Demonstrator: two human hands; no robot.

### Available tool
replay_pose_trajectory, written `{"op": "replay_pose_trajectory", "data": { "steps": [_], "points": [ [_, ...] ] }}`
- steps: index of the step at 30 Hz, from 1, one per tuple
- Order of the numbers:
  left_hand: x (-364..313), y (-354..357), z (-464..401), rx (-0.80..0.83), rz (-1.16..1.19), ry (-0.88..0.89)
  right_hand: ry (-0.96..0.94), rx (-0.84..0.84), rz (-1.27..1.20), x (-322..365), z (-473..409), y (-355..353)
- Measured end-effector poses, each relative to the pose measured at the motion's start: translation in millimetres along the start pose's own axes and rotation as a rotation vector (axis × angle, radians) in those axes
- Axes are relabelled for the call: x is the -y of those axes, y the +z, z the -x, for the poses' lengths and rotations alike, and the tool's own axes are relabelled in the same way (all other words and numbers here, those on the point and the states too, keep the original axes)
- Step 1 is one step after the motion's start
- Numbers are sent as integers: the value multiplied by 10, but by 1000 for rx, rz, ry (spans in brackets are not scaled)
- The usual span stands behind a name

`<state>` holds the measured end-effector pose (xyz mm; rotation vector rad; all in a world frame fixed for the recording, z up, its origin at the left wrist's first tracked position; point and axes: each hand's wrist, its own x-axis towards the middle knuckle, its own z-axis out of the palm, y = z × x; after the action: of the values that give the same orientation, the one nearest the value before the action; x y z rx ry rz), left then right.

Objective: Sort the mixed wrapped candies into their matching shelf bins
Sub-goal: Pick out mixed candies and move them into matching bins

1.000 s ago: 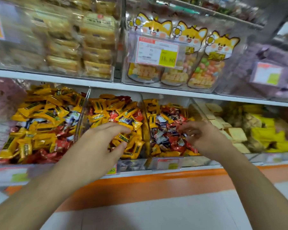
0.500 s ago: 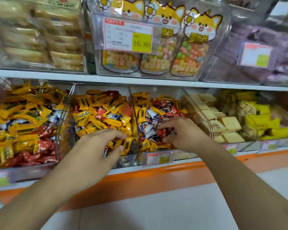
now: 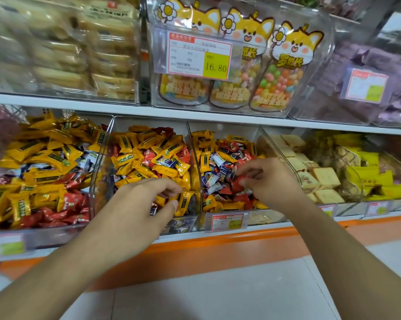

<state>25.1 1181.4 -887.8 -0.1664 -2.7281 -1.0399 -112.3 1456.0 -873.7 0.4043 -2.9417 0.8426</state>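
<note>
Three clear shelf bins hold mixed wrapped candies. The left bin [image 3: 102, 144] has mostly yellow candies over red ones. The middle bin [image 3: 190, 135] is mostly yellow with some red and dark ones. The right bin [image 3: 261, 132] holds red, white-blue and yellow candies. My left hand [image 3: 137, 209] reaches into the front of the middle bin, fingers curled among the yellow candies [image 3: 185, 202]; a dark wrapper [image 3: 153, 208] shows by the thumb. My right hand [image 3: 271, 181] is in the right bin, fingertips pinching a red candy [image 3: 238, 182].
Further right, bins hold beige square biscuits [image 3: 324, 179] and yellow packets [image 3: 377, 179]. The upper shelf carries cartoon-fox candy bags [image 3: 280, 84] behind a 16.80 price tag [image 3: 199, 56], and pale wrapped cakes [image 3: 79, 54] at left. An orange shelf edge [image 3: 218, 245] runs below the bins.
The view has shifted left and closer to the shelf. My right hand has sunk into the right bin and closed its fingertips on a red candy. My left hand stays in the middle bin.
</note>
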Motion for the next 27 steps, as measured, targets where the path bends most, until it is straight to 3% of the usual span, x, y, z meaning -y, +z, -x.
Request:
{"op": "replay_pose_trajectory", "data": {
  "steps": [4, 8, 13, 20, 25, 27],
  "points": [
    [-31, -14, -2, -5, 92, -26, -9, 3, -239, 318, 139, -89],
    [-101, -51, 11, -22, 187, -74, -69, 187, -488, 829, 395, 24],
    [-84, -213, 78, -80, 181, -116, -143, 321, -566, 1191, 517, 223],
    [369, -870, 225, -312, -103, -286, -25, 91, -469, 1073, 316, 191],
    [628, -1031, 287, -238, -306, -400, 7, 7, -341, 785, 213, 179],
    [573, -981, 267, -224, -305, -367, 3, -49, -297, 676, 178, 118]
  ]
}}
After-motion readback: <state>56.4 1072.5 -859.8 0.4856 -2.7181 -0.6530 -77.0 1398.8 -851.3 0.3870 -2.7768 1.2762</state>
